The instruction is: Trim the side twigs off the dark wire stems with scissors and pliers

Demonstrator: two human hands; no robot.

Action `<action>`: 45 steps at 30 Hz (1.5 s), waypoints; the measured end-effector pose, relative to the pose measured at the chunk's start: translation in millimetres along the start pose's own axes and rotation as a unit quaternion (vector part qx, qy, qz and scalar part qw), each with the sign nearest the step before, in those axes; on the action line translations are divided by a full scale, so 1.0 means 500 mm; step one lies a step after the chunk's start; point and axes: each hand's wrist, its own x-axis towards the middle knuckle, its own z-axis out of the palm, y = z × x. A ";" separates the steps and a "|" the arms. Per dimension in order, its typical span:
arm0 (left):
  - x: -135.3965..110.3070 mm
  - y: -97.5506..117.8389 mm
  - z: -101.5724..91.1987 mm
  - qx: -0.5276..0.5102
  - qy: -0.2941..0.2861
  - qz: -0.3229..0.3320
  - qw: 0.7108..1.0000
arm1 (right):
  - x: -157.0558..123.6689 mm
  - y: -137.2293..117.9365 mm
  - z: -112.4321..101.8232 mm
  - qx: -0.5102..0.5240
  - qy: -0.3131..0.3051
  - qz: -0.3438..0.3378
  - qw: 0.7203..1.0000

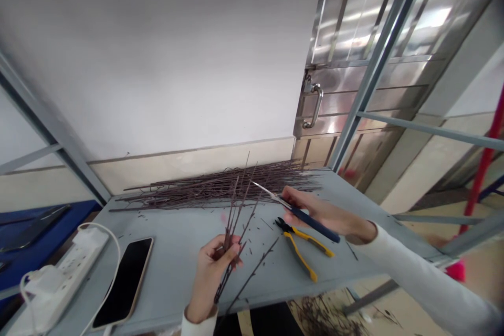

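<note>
My left hand [209, 276] is closed around a small bunch of thin dark twigs [231, 226], which fan upward above the fingers and trail below the fist. My right hand [323, 212] grips a slim knife [303, 216] with a dark blue handle and a narrow steel blade, its tip pointing left toward the twigs without touching them. Just below that hand lie diagonal cutting pliers [302, 248] with yellow handles. A long pile of similar twigs [220, 186] stretches along the back of the grey table [185, 244].
Bits of twig litter the tabletop. A black smartphone [124, 283] and a white power strip [59, 278] with a cable lie at the left. Grey metal frame bars surround the table, a steel door [366, 68] stands behind, and twig scraps lie on the floor [323, 317].
</note>
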 end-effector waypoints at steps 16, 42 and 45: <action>-0.007 0.020 0.010 -0.080 -0.044 0.054 0.994 | 0.009 -0.015 -0.004 -0.114 0.082 0.046 0.989; -0.018 0.031 0.059 0.076 0.053 0.084 0.992 | -0.042 0.054 -0.016 -0.345 0.163 0.033 0.924; -0.018 0.035 0.054 0.081 0.045 0.080 0.993 | -0.045 0.036 -0.005 -0.227 0.112 0.042 0.967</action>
